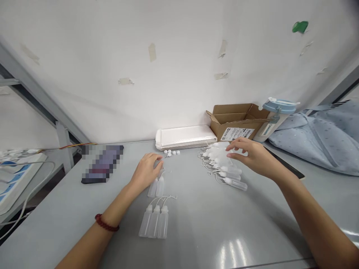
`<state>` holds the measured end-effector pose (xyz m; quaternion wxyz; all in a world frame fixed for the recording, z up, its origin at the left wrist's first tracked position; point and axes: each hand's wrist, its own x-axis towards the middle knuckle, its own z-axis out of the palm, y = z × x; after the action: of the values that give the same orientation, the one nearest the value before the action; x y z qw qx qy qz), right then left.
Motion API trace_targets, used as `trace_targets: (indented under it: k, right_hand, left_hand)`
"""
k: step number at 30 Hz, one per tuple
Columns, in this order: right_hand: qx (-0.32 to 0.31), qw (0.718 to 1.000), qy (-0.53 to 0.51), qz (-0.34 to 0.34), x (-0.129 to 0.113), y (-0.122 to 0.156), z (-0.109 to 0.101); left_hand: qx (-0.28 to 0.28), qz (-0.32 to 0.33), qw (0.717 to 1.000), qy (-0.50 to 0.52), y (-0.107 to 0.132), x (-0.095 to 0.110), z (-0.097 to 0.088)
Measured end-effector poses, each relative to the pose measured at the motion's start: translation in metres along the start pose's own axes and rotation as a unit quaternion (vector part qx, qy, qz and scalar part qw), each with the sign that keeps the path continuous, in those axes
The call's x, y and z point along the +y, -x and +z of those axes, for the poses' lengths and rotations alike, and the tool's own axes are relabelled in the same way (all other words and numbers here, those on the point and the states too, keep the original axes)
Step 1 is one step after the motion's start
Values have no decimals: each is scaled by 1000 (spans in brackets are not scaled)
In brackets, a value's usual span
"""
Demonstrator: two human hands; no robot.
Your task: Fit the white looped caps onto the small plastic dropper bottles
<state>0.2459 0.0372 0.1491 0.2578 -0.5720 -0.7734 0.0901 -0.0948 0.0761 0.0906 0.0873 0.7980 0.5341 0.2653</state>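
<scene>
My left hand [146,172] rests on the grey table [202,231], fingers curled, with fingertips pinched near a small white cap by two little translucent squeeze bottles [156,187]. What the pinch holds is too small to make out. Three more bottles [154,222] lie side by side nearer me. My right hand [252,155] hovers with fingers spread over a loose pile of the same bottles [221,162], touching or just above them. A few small white caps [171,152] sit in a row further back.
A stack of white trays [185,136] lies against the wall. Beside it stand an open cardboard box [235,121] and a blue-lidded tumbler [273,119]. Blue cloth [322,138] covers the right. A dark phone [102,164] lies left; a power strip and cables [17,175] sit beyond the left edge.
</scene>
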Motion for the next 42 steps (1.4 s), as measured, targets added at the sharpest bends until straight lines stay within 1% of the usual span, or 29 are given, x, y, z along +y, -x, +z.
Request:
trace_targets:
  k: [2,4,6,8,10,13,15,16,18,21,24,31,37,42]
  right_hand:
    - [27,999,-4,-22,-8,1,0]
    - [45,998,-15,-52,-19,3,4]
    - [42,994,-36,-94,-34,5,14]
    - [20,987,-65,-144,-52,11,29]
    - [-28,979,-83,-183,-72,20,46]
    - [-150,959,-79,-229,-99,37,66]
    - [-225,940,-79,-246,-112,48,75]
    - [-244,933,-82,-252,-116,52,78]
    - [-256,926,-82,-264,-120,57,85]
    - [-238,927,-63,-284,-121,61,94]
    - [-231,927,-48,-290,-123,60,98]
    - [-265,924,-56,-269,-129,57,93]
    - [-271,923,-56,-269,-127,56,94]
    - [-267,923,-42,-273,-125,57,96]
  left_hand:
    - [-3,8,1000,5,-6,-8,3]
    - [-9,23,1000,15,-10,-11,5]
    - [-17,46,998,28,-13,-10,8]
    - [-29,69,996,38,-15,-8,10]
    - [-40,81,995,43,-16,-7,12]
    - [-56,80,994,44,-17,-7,13]
    - [-66,73,994,44,-17,-8,12]
    - [-70,70,994,44,-16,-8,12]
    - [-78,64,994,43,-16,-7,10]
    - [-87,60,994,39,-15,-4,10]
    - [-91,57,994,34,-14,-2,10]
    - [-103,54,993,33,-13,-1,8]
    - [-125,52,990,40,-12,4,5]
    - [-136,50,988,48,-13,4,5]
